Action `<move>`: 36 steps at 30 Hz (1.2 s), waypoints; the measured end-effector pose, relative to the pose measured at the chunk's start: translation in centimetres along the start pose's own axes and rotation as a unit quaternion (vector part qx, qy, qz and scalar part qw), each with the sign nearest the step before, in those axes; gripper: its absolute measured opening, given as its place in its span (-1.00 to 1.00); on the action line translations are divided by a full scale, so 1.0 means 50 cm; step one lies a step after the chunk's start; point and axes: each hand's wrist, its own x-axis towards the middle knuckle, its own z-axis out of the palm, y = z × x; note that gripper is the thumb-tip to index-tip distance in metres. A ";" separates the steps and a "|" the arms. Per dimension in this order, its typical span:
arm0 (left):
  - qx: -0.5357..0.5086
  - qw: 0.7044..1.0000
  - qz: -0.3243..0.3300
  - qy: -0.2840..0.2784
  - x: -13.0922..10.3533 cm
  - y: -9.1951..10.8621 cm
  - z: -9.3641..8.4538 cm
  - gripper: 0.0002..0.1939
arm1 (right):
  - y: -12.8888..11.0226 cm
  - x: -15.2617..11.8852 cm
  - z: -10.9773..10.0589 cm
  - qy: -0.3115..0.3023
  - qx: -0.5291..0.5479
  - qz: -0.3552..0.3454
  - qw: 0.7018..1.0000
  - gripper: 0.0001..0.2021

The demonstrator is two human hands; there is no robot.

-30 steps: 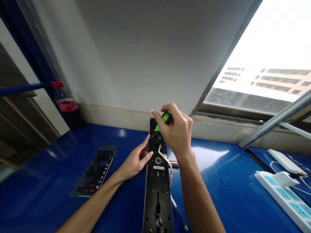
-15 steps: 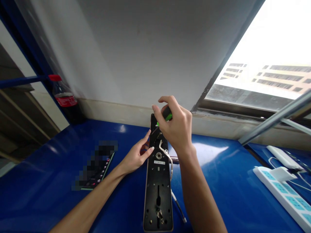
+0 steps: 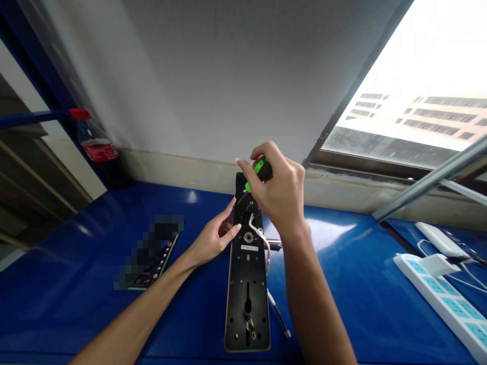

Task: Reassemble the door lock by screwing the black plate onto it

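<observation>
A long black door lock panel [image 3: 248,274] lies lengthwise before me, its back face up, with a square-holed round fitting, a small label and a metal post at the near end. My left hand [image 3: 213,235] holds its left edge, thumb on top and the index finger stretched along the side. In my right hand [image 3: 279,190] is a screwdriver [image 3: 260,172] with a green and black handle. Its shaft slants down left to the far part of the panel; I cannot make out whether the tip sits in a screw. A white-sleeved cable [image 3: 269,253] runs from the panel down its right side.
The panel rests on a blue table [image 3: 335,294]. A phone [image 3: 155,258], partly blurred out, lies at left. Behind it stands a cola bottle [image 3: 99,152] by the wall. A white power strip [image 3: 443,299] with plugs lies at right, near a metal bar [image 3: 429,180].
My right hand has risen slightly, and the screwdriver handle has turned, showing more green. The left hand keeps its hold. The whole view has shifted a little.
</observation>
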 end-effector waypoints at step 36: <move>-0.023 1.000 -0.004 0.007 -0.001 -0.010 -0.001 -0.22 | -0.012 0.002 -0.035 -0.070 -0.029 0.002 0.997 -0.79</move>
